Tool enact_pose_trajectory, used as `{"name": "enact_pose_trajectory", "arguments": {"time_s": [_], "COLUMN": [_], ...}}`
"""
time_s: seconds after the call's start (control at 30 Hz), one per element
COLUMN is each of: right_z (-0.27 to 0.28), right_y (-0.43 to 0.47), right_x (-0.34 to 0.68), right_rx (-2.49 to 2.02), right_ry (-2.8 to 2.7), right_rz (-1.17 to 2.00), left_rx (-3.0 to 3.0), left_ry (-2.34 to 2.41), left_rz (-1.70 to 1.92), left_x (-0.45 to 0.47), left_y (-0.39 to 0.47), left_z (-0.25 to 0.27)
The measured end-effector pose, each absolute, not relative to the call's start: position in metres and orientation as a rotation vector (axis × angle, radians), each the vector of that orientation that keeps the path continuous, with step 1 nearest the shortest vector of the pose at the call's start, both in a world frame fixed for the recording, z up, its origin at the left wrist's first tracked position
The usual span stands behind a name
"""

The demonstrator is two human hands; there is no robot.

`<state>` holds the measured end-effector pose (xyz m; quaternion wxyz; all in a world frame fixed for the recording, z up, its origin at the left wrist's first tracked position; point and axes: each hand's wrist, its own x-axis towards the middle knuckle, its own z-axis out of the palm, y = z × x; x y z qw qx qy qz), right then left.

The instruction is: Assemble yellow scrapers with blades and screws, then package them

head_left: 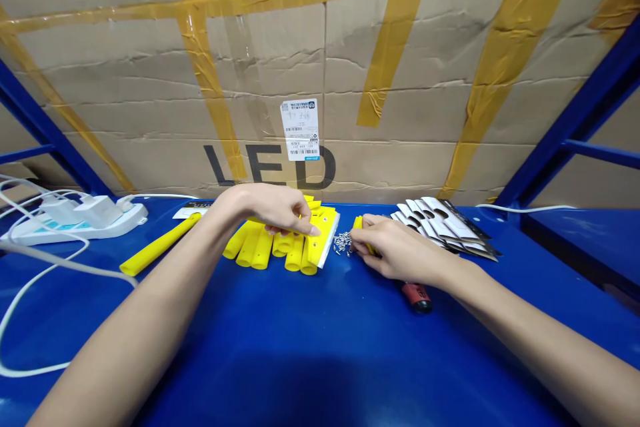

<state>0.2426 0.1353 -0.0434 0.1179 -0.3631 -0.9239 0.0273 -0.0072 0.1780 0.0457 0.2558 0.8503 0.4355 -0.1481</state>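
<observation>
My left hand (283,210) is bent at the wrist, with thumb and fingers pinched on a yellow scraper head (323,233) that has a white strip along its edge. Several hollow yellow handles (255,248) lie below and beside that hand. A loose pile of small silver screws (342,242) sits between the hands. Just right of the pile, my right hand (393,245) is closed around a small yellow piece (358,222), mostly hidden by the fingers. A red and black screwdriver handle (417,297) pokes out from under the right hand.
White and black cards (440,221) lie stacked at the back right. One yellow tube (160,245) rests on the left, near a white power strip (115,223) with loose cables. A taped cardboard box (400,67) stands behind the blue table (300,347), between blue posts.
</observation>
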Motion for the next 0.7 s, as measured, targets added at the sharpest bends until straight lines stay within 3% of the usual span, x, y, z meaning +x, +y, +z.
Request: {"name": "enact_pose_trajectory", "arguments": {"time_s": [0.47,0.7], "right_z": [-0.037,-0.013], "right_y": [0.136,0.127], "right_x": [0.241,0.236], "right_rx": [-1.010,-0.707], "right_ry": [-2.750,-2.402], "right_rz": [0.130,0.074], "left_rx": [2.306,2.336], "left_ry": [1.169,1.139], "left_rz": [-0.393,-0.354], "left_x": [-0.002,0.005], "left_y": [0.175,0.172], "left_z": [0.045,0.042]}}
